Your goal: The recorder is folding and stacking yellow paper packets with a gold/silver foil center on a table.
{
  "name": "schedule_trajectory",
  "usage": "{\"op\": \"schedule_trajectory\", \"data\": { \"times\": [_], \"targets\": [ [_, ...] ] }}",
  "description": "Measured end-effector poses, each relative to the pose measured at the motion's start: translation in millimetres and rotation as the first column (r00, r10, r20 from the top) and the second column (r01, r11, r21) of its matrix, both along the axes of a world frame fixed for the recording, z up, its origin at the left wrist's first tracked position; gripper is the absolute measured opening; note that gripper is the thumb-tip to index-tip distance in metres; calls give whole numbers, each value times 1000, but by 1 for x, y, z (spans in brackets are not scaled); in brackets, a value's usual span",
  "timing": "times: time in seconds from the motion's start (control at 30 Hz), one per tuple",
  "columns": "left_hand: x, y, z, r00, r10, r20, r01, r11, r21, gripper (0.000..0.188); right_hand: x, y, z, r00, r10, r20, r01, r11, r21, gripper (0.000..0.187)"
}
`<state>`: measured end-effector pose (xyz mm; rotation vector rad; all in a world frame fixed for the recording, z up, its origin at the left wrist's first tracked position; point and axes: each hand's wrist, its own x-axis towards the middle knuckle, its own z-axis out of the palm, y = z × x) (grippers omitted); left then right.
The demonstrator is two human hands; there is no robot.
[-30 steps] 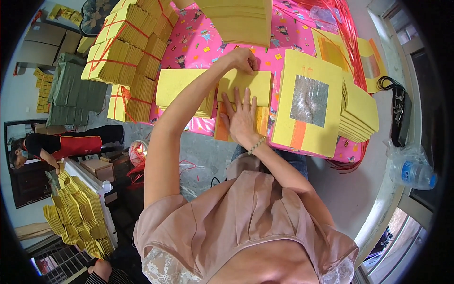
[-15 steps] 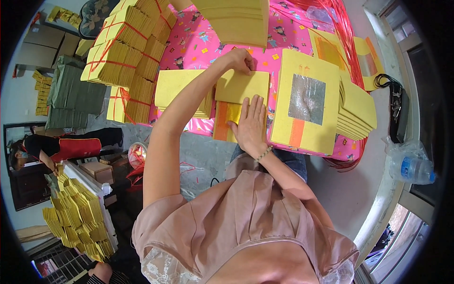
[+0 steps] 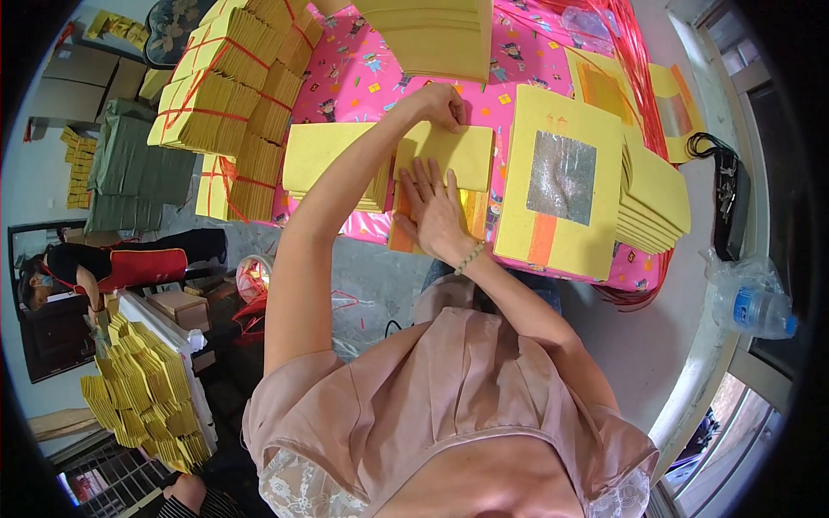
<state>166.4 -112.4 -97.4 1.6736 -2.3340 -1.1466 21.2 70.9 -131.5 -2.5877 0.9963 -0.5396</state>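
A folded sheet of yellow paper [image 3: 469, 155] lies in front of me, its near part showing an orange strip and a shiny gold patch. My right hand [image 3: 438, 220] rests flat across the fold with fingers spread, bare of any grip. At the sheet's far edge my left hand [image 3: 445, 105] is closed, its curled fingertips on the paper. To the right is a stack of yellow sheets [image 3: 596, 129], the top one bearing a silver square [image 3: 561, 179] and an orange strip. A pile of folded yellow paper [image 3: 324, 155] sits left, partly behind my left forearm.
Bundles of yellow paper tied with red string [image 3: 216, 95] rise at the left of the pink patterned tablecloth [image 3: 363, 52]. More folded paper [image 3: 656, 198] and red strands [image 3: 635, 78] are on the right. A plastic bottle [image 3: 751, 306] stands by the window. Another person [image 3: 129, 268] works far left.
My right hand has slid left and a little away from me, onto the folded part of the paper. My left hand stays at the far edge, slightly higher.
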Motion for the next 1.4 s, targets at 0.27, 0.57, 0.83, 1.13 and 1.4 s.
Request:
{"op": "schedule_trajectory", "data": {
  "times": [0.27, 0.57, 0.83, 1.13, 1.4],
  "targets": [
    [0, -1, -2, 1000, -1, 5, 1, 1000, 12, 23, -25, 9, 7, 981, -190, 32, 186, 978, 97, 85],
    [-4, 14, -4, 993, 47, 111, -31, 990, -141, 24, -30, 10, 12, 973, -226, -50, 231, 965, 126, 87],
    [-48, 138, 33, 776, 378, -504, -541, 811, -224, 35, -34, 12, 0, 962, -269, 48, 264, 961, 87, 83],
    [-56, 219, -14, -249, 733, -633, -636, 370, 677, 34, -31, 14, -5, 959, -239, 154, 219, 966, 135, 86],
    [-67, 206, -10, -456, 689, -563, -493, 331, 805, 20, -33, 14, -6, 962, -239, 135, 224, 968, 113, 83]
  ]
}}
